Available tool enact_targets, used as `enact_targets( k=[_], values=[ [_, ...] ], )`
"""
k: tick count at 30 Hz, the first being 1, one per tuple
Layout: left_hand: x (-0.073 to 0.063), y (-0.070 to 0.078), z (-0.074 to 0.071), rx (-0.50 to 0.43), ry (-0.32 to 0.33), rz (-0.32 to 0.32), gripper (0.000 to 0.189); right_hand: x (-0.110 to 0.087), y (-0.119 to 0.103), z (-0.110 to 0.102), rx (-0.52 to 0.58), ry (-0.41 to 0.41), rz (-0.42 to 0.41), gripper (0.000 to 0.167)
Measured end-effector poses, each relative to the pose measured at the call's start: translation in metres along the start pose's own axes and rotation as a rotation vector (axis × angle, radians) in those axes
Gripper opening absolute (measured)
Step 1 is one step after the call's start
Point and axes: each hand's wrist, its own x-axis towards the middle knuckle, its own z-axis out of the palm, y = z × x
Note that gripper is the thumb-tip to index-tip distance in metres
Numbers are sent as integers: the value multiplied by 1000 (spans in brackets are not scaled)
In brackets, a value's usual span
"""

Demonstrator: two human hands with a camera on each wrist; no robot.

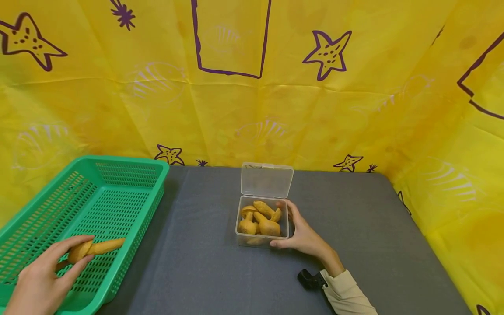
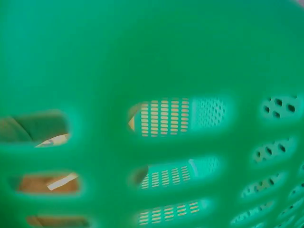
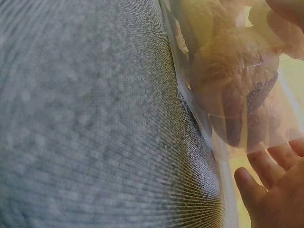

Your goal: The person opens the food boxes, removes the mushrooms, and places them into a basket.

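In the head view, my left hand [image 1: 47, 273] pinches a tan mushroom [image 1: 106, 247] by its cap, between thumb and fingers. Its stem points right, over the inside of a green plastic basket [image 1: 122, 197]. Holes in the basket's wall [image 2: 104, 156] fill the left wrist view and mostly hide that hand. At the right side of a clear plastic box [image 1: 246, 240], my right hand [image 1: 305, 236] grips the corners, thumb in front and fingers towards the back. Several tan mushrooms [image 1: 269, 226] lie inside, and the hinged lid [image 1: 265, 181] stands up at the rear.
Grey cloth [image 1: 204, 262] covers the table. A yellow patterned curtain [image 1: 220, 113] closes off the back and sides. A small black device [image 1: 311, 280] sits at my right wrist, by the beige sleeve [image 1: 346, 293]. The basket occupies the table's left side.
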Motion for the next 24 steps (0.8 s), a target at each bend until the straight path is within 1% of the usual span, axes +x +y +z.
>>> enact_targets(
  k=[5, 10, 11, 14, 16, 17, 18, 21, 24],
  values=[
    [2, -6, 1, 7, -86, -30, 44, 0, 0, 0, 7, 2, 1, 107],
    [4, -11, 2, 80, -176, -37, 46, 1, 0, 1, 5, -1, 2, 107],
    [4, -12, 2, 91, -205, -39, 47, 1, 0, 1, 5, -3, 2, 107],
    [9, -15, 4, 117, -327, -50, 47, 1, 0, 1, 8, -2, 1, 107],
    [11, -16, 5, 118, -420, -65, 46, 1, 0, 1, 10, 2, 2, 107],
    [12, -16, 5, 119, -464, -82, 45, 1, 0, 1, 10, 3, 3, 107],
    [13, -17, 5, 121, -493, -92, 45, 1, 0, 1, 8, 4, 4, 107],
    [13, -19, 5, 120, -541, -121, 45, 1, 0, 1, 0, 1, 9, 107],
    [14, -21, 6, 123, -562, -137, 45, 1, 0, 1, -4, 0, 10, 107]
  ],
)
